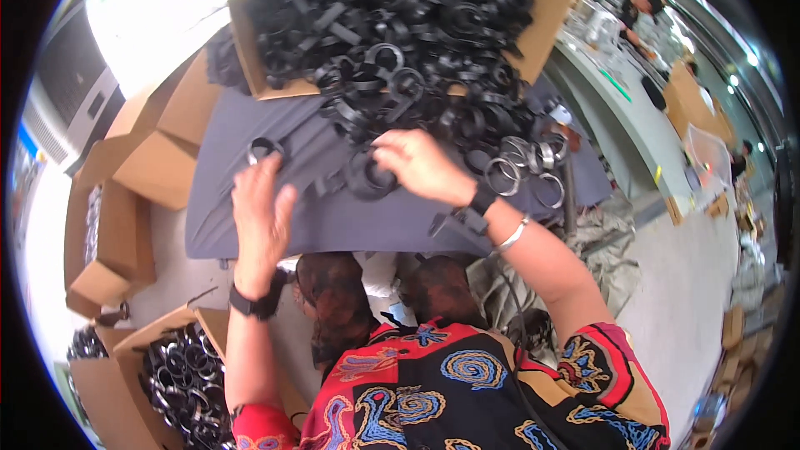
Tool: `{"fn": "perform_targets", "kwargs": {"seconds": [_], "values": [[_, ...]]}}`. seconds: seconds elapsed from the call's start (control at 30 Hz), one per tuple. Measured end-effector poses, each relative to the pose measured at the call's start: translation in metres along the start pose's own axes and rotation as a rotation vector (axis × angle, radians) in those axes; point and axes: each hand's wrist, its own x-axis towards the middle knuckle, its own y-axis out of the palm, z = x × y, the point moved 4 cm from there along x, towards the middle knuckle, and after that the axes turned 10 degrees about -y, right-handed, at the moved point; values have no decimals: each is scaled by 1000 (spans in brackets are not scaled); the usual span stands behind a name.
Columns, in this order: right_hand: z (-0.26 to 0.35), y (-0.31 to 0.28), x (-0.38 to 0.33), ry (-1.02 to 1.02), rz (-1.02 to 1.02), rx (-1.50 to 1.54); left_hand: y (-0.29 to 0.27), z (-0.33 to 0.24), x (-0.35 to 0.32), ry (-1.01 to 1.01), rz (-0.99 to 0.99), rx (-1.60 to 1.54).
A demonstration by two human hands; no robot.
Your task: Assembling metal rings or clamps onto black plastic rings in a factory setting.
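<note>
My left hand is over the left part of the cloth-covered table, its fingers stretched out and thumb apart. Just beyond its fingertips is a ring, dark inside with a shiny rim; whether they touch is hard to tell. My right hand reaches in with its fingers bent together at the upper edge of a black ring, apparently pinching it; motion blurs both. Right of that hand lie several silver metal rings. Black curved pieces spill from the carton toward my hands.
A large cardboard box heaped with black rings stands at the table's far side. Open cartons are at the left; another at lower left holds shiny rings. A long pale workbench runs along the right, with a person beyond.
</note>
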Motion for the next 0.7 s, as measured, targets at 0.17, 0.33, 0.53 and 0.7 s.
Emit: {"fn": "perform_targets", "kwargs": {"seconds": [0.17,0.33,0.53,0.7], "values": [[-3,10,-53,370,26,320,44,-13,-49,-437,641,-654],[-6,-49,-106,113,-244,-630,54,2,-84,-678,523,-957],[-41,-93,-147,340,-203,-1065,62,18,-108,-842,382,-899],[-29,-83,-135,148,-215,-821,64,0,-109,-901,266,-1153]]}}
